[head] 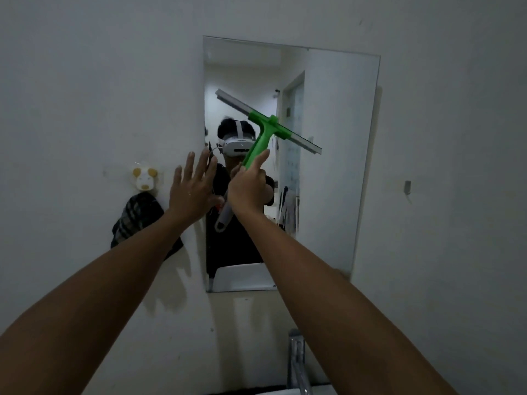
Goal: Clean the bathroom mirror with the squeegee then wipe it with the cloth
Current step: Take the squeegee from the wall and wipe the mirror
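A frameless rectangular mirror hangs on the white wall ahead. My right hand grips the green handle of a squeegee, whose grey blade lies tilted across the mirror's middle, high at the left and low at the right. My left hand is flat with fingers spread, at the mirror's left edge, holding nothing. A dark checked cloth hangs on the wall left of the mirror, below my left hand's level.
A white and yellow animal-shaped hook holds the cloth. A chrome tap and a white basin rim sit below the mirror. A small metal hook is on the wall at the right.
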